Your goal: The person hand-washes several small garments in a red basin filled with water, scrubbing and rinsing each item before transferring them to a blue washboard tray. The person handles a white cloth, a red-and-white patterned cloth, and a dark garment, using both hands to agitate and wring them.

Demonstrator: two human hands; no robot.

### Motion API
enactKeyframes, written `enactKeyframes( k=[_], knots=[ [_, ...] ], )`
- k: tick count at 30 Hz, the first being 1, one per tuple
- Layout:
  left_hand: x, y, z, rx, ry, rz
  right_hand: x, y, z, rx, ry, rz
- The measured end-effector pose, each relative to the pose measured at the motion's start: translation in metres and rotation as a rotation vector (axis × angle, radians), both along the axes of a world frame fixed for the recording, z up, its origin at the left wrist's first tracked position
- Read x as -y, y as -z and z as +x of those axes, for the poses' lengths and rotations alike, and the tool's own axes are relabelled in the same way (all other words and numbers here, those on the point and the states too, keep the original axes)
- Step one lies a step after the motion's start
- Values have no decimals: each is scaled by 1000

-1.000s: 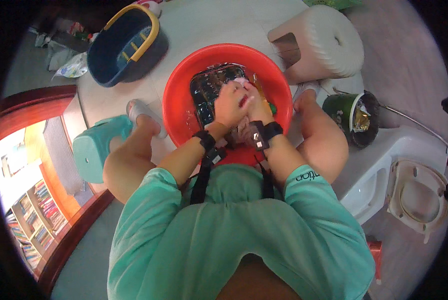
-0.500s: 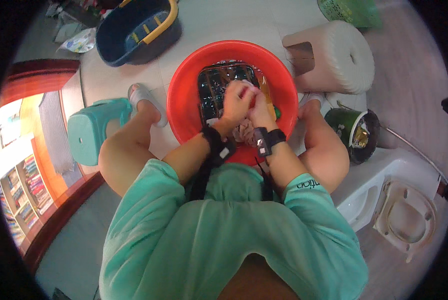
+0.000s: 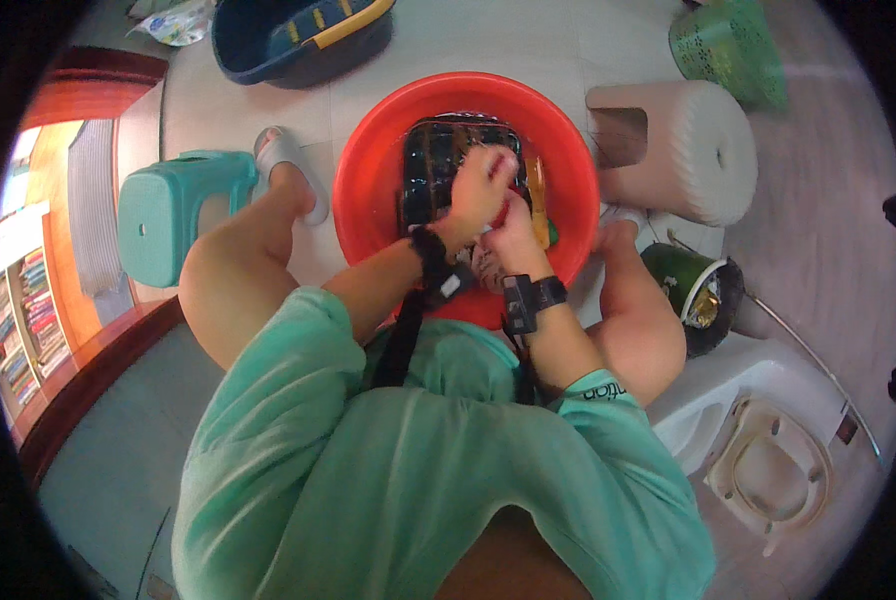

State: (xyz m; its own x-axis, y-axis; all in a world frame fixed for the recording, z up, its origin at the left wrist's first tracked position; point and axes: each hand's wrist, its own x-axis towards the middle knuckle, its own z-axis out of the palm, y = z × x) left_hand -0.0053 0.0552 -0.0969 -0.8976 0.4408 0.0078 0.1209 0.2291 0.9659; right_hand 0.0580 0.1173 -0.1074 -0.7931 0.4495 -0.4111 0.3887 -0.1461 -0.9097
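Over a red basin [image 3: 354,150] on the floor between my legs, both hands are closed together. My left hand [image 3: 480,190] is wrapped round a small red and whitish thing [image 3: 511,205], whose kind is blurred. Against it from below, closed on the same thing, is my right hand [image 3: 516,243]. Under them a dark plaid item [image 3: 433,160], shiny and wet, lies in the basin. A crumpled pinkish-grey cloth [image 3: 483,268] is beneath my wrists. Along the basin's right wall stands a long yellow-brown piece [image 3: 538,195], with something green [image 3: 553,232] beside it.
A beige stool [image 3: 688,150] lies on its side to the right, below a green basket [image 3: 728,55]. A dark blue tub [image 3: 298,55] stands far left, a teal stool [image 3: 158,225] nearer. At right are a green bin [image 3: 673,280], a toilet seat [image 3: 733,465] and a metal rod [image 3: 818,370].
My left hand has shifted up slightly and my right hand down, both still on the red and whitish thing. The whole view has tilted a little.
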Motion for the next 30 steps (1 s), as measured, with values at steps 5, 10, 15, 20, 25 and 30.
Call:
enactKeyframes(
  k=[5,10,15,20,25,30],
  knots=[
    [-6,-26,32,-30,192,-126,-11,19,4,-172,73,-652],
    [-14,-5,-16,47,155,-111,3,22,-1,169,406,-1003],
    [1,19,-28,440,-117,-6,16,2,-4,251,529,-1021],
    [2,-11,28,11,124,32,10,-13,-4,234,565,-961],
    [-13,-14,-4,260,147,38,18,-20,-14,215,654,-965],
    [-12,9,-33,751,-50,87,18,-11,-16,289,581,-893]
  ],
)
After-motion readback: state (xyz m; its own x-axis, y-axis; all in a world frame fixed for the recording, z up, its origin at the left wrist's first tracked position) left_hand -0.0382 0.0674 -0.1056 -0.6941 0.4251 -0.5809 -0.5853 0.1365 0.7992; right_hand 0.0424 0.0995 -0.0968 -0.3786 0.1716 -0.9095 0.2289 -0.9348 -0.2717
